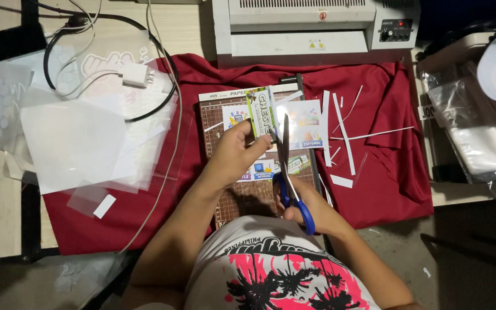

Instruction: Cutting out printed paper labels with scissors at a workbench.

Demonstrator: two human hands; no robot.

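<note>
Scissors (290,183) with blue handles are in the right hand (299,208), blades pointing away from the body and biting into a glossy printed card (261,112) that the left hand (233,155) pinches by its lower edge, both held just above the brown gridded cutting board (242,189).

Big stuff first: a red cloth (386,166), soft and wrinkly, covers the bench, and a boxy white laminator (317,26) sits at the far edge. Left of the board there's a slippery pile of clear plastic sheets (81,143), and thin white offcut strips (345,135) lie on the right.

To cut clean, I'd keep the card taut, use long strokes, and feed the card into the blades. It's probably laminated, hard to tell for sure from this angle, so expect it to be stiff and a bit slidey.
</note>
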